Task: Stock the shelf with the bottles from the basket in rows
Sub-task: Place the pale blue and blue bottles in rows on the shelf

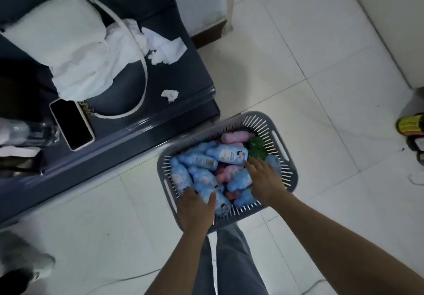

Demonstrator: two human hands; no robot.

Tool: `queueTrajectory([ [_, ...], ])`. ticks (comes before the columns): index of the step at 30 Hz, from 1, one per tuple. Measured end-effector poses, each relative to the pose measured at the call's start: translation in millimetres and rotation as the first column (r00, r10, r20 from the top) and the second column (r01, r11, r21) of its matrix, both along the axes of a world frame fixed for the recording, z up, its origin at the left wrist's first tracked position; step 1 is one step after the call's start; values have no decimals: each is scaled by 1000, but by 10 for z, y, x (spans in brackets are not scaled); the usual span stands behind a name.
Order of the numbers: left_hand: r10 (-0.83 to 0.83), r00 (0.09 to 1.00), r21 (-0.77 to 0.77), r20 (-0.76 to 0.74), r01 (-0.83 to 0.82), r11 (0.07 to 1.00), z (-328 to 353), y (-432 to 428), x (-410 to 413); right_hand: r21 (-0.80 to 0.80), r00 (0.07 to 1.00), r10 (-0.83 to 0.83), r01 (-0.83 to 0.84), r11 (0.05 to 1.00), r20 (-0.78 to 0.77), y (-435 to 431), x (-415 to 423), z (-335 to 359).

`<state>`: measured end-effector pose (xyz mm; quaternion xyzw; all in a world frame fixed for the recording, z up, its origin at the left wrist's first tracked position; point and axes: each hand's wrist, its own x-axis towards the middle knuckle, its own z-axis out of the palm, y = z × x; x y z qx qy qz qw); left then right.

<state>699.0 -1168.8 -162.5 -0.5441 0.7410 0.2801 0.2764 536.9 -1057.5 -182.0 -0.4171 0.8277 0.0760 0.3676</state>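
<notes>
A grey slotted basket (275, 134) sits on the white tiled floor beside the dark blue shelf (142, 129). It holds several blue bottles (229, 154), some pink bottles (234, 137) and a green one (257, 147), all lying flat. My left hand (196, 209) rests over a blue bottle at the basket's near left corner, fingers curled onto it. My right hand (263, 180) reaches in at the right side, fingers spread down over blue bottles. Whether either hand has closed a grip is not visible.
On the shelf top lie a white bag (68, 49) with a strap, crumpled tissues (165, 46), a phone (72, 124) and a clear plastic bottle (34, 132). Other bottles (410, 124) stand on the floor at the right edge. A shoe (25, 262) shows at bottom left.
</notes>
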Motion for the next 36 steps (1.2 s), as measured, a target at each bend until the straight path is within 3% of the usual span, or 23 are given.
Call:
queueTrajectory([
  [3, 100, 988, 86, 119, -111, 990, -283, 104, 67, -4, 998, 59, -59, 998, 38, -13, 1, -262],
  [7, 248, 961, 137, 122, -263, 955, -527, 177, 85, -27, 985, 147, -145, 989, 91, -68, 13, -543],
  [13, 328, 925, 73, 191, -347, 935, -669, 247, -71, 105, 948, 281, -297, 949, 149, -255, -130, -663],
  [17, 476, 871, -13, 126, -478, 878, -735, 405, -163, 137, 916, 350, -379, 915, 195, -311, -179, -690],
  [20, 471, 882, 34, 6, -471, 882, -781, 457, -208, 143, 902, 376, -409, 901, 213, -346, -232, -644],
  [21, 466, 884, 58, -39, -464, 884, -782, 456, -220, 146, 905, 362, -399, 906, 224, -347, -244, -625],
  [23, 592, 797, 122, -122, -580, 805, -728, 429, -235, 103, 932, 258, -292, 951, 255, -341, -236, -554],
  [26, 738, 620, 144, -267, -731, 667, -606, 317, -166, 21, 920, -86, 85, 996, 381, -303, -180, -379],
  [29, 801, 485, 220, -350, -789, 574, -259, 117, -83, 109, 734, -410, 422, 900, 541, -283, -104, -103],
  [31, 790, 452, 251, -415, -777, 577, 45, -26, -2, 146, 551, -518, 580, 802, 654, -311, -19, 185],
  [34, 765, 403, 316, -503, -738, 596, 645, -186, 172, 264, 166, -535, 728, 633, 828, -394, 159, 728],
  [36, 756, 352, 356, -552, -721, 595, 1051, -264, 316, 351, -53, -473, 743, 570, 880, -464, 311, 1129],
])
